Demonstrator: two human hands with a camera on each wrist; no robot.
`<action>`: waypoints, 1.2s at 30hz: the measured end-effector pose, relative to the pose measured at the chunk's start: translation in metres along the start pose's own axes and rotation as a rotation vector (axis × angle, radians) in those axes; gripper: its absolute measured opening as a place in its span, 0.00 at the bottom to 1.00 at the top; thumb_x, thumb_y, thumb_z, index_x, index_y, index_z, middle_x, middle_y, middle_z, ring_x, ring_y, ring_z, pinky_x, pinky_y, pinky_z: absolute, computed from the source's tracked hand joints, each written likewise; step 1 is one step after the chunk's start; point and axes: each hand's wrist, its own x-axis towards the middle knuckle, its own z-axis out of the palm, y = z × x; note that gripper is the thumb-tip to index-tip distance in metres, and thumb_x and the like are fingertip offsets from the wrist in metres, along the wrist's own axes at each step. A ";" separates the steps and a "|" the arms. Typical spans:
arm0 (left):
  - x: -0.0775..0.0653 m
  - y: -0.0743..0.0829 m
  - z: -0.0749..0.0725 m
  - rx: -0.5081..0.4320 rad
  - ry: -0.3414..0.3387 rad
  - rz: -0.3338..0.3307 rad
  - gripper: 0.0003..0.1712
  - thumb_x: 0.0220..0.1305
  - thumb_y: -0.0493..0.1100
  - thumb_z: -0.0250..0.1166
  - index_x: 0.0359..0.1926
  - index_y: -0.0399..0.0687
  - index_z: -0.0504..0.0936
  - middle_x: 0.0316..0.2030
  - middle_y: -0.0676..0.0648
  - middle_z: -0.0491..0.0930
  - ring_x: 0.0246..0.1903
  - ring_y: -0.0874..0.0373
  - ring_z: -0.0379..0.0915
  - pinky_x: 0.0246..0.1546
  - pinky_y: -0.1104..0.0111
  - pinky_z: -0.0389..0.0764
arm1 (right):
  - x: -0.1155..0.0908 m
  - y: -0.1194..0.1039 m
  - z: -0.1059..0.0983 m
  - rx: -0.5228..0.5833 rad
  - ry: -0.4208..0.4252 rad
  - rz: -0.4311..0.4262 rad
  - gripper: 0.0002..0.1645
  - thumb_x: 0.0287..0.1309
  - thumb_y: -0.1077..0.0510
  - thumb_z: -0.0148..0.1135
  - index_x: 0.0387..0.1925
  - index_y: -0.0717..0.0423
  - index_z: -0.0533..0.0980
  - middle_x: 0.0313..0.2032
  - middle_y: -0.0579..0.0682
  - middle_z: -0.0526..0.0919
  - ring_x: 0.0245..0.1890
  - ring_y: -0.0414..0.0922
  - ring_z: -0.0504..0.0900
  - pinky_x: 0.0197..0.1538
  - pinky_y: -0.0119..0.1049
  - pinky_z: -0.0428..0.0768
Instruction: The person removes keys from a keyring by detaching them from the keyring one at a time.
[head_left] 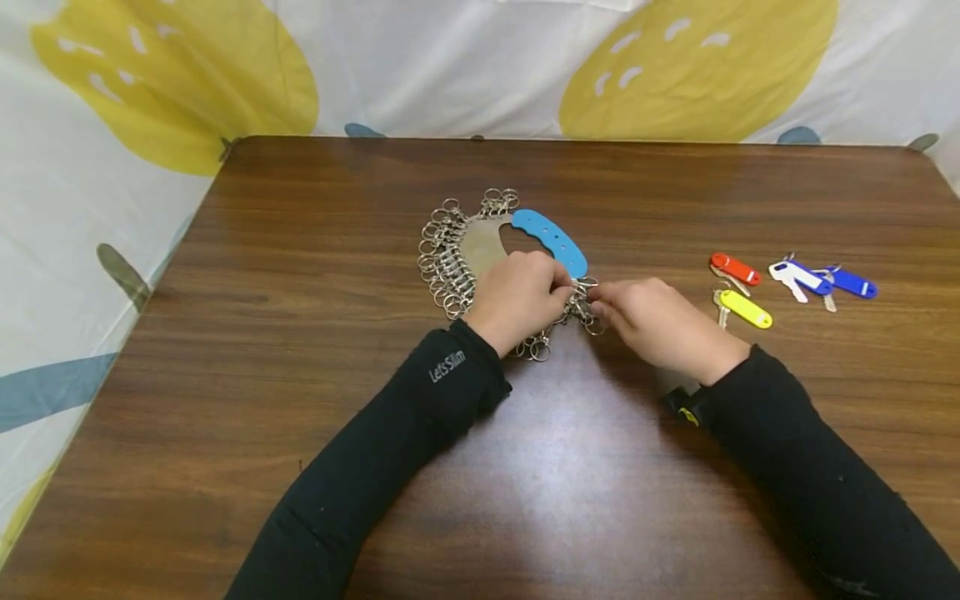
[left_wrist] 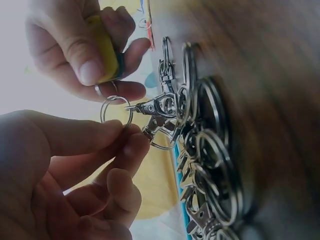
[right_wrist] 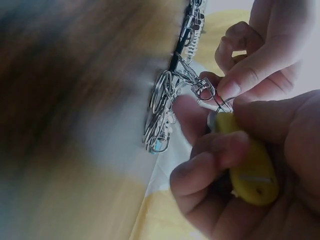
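Observation:
A metal key holder plate (head_left: 482,243) with a blue grip (head_left: 553,240) lies mid-table, its outer edge lined with swivel clasps and split rings (head_left: 442,265). My left hand (head_left: 521,298) is over the plate's near side and pinches one split ring (left_wrist: 103,114) between thumb and forefinger; a swivel clasp (left_wrist: 152,106) hangs from that ring. Just to the right, my right hand (head_left: 663,327) holds a yellow key tag (right_wrist: 254,172) in its curled fingers. The tag's small ring (left_wrist: 102,91) is right at the pinched ring. The right fingers hide part of the tag.
Right of my hands lie a red key tag (head_left: 737,269), another yellow key tag (head_left: 746,309) and two blue key tags (head_left: 851,283), with keys beside them. The brown wooden table (head_left: 300,250) ends at a printed cloth (head_left: 450,67) behind.

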 end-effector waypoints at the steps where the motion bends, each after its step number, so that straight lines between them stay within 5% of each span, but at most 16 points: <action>1: 0.000 0.000 0.000 0.007 -0.003 0.001 0.09 0.65 0.48 0.59 0.37 0.60 0.86 0.28 0.56 0.82 0.26 0.63 0.74 0.24 0.69 0.71 | 0.000 0.000 0.000 0.001 -0.001 -0.012 0.10 0.68 0.61 0.49 0.42 0.59 0.77 0.27 0.48 0.81 0.28 0.42 0.77 0.36 0.40 0.75; 8: 0.000 0.002 -0.001 0.009 -0.006 0.052 0.08 0.63 0.48 0.61 0.40 0.61 0.85 0.36 0.58 0.85 0.34 0.64 0.79 0.29 0.67 0.76 | -0.002 -0.001 0.000 0.041 0.065 -0.061 0.10 0.69 0.61 0.48 0.34 0.58 0.76 0.25 0.47 0.81 0.28 0.42 0.77 0.37 0.39 0.74; 14: -0.001 0.004 -0.001 0.002 0.103 0.114 0.06 0.61 0.45 0.63 0.38 0.59 0.83 0.34 0.59 0.84 0.30 0.63 0.78 0.26 0.68 0.74 | -0.001 0.001 0.001 0.049 0.126 -0.073 0.11 0.69 0.61 0.48 0.34 0.57 0.77 0.23 0.45 0.81 0.26 0.40 0.77 0.35 0.37 0.74; 23: -0.003 0.002 0.000 0.010 0.154 0.042 0.04 0.61 0.47 0.63 0.34 0.59 0.83 0.31 0.58 0.84 0.25 0.63 0.77 0.22 0.70 0.71 | -0.001 0.003 0.004 0.083 0.211 -0.095 0.05 0.66 0.63 0.51 0.42 0.58 0.72 0.22 0.47 0.81 0.18 0.36 0.69 0.24 0.30 0.66; 36: -0.003 0.001 0.001 -0.007 0.143 0.036 0.04 0.60 0.45 0.62 0.33 0.59 0.84 0.29 0.58 0.83 0.26 0.63 0.75 0.24 0.68 0.72 | 0.001 0.000 0.004 0.046 0.310 -0.102 0.03 0.62 0.65 0.56 0.36 0.62 0.76 0.33 0.53 0.81 0.32 0.45 0.79 0.37 0.40 0.76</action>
